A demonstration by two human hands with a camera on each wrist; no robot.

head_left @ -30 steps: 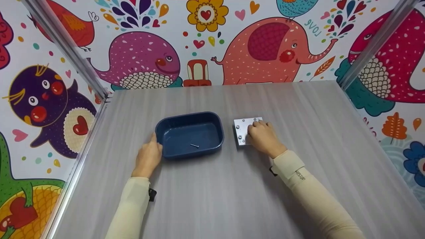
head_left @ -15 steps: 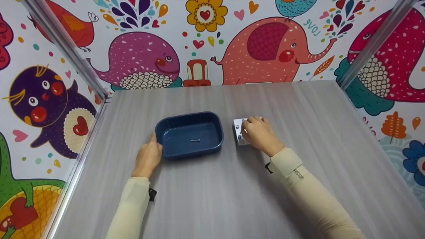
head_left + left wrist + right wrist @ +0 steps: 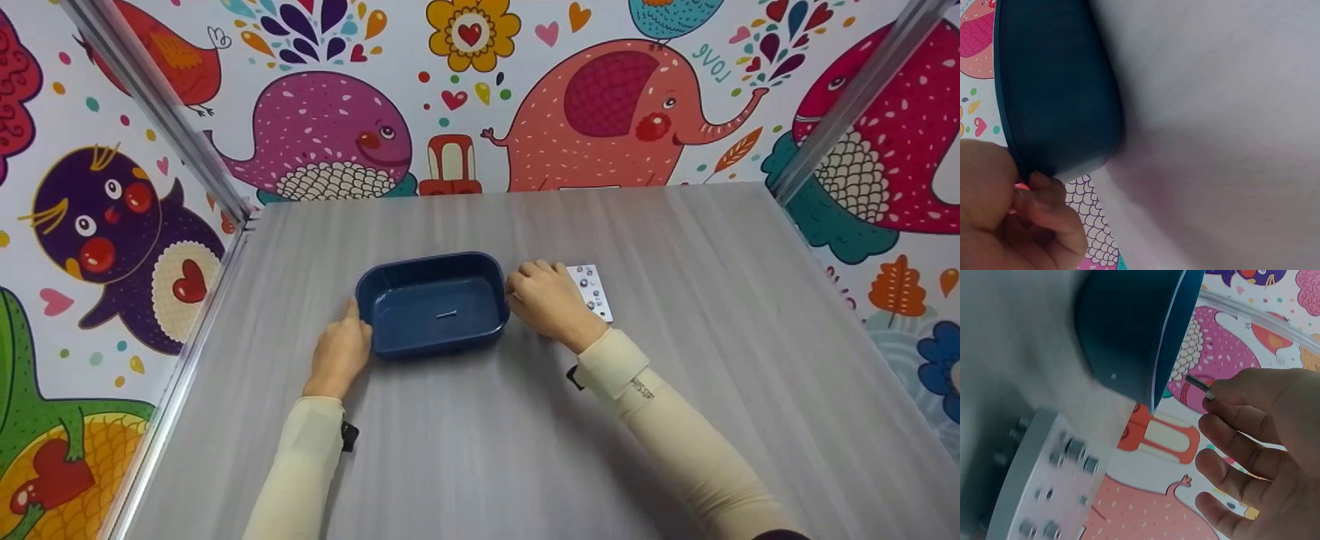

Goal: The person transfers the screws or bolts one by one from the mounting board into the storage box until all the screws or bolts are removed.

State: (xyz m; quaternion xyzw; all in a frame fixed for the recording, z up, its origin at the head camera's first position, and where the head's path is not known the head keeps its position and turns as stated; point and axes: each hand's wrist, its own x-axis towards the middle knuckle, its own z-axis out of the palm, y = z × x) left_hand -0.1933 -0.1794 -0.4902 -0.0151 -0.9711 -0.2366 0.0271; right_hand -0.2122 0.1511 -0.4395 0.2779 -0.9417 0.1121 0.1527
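Note:
A dark blue plastic basin [image 3: 405, 349] stands on the table, and one small screw [image 3: 446, 314] lies on its floor. My left hand [image 3: 341, 356] grips the basin's left end; in the left wrist view thumb and fingers pinch its rim. At the opposite end, my right hand [image 3: 551, 304] is beside the right rim. A threaded screw [image 3: 1198, 385] is pinched between its thumb and index finger in the right wrist view, the other fingers spread. Just right of that hand sits a silvery metal block [image 3: 591, 289] with several bolt heads on top, partly hidden by the hand.
The grey wood-grain table [image 3: 465, 450] extends in front of the basin and off to the right. Printed cartoon walls [image 3: 322, 127] enclose the back and sides, with metal corner posts [image 3: 161, 97] at the left and right.
My right hand has moved left from over the metal block to the basin's right rim, carrying a screw and uncovering the block's right side. My left hand keeps its grip on the basin.

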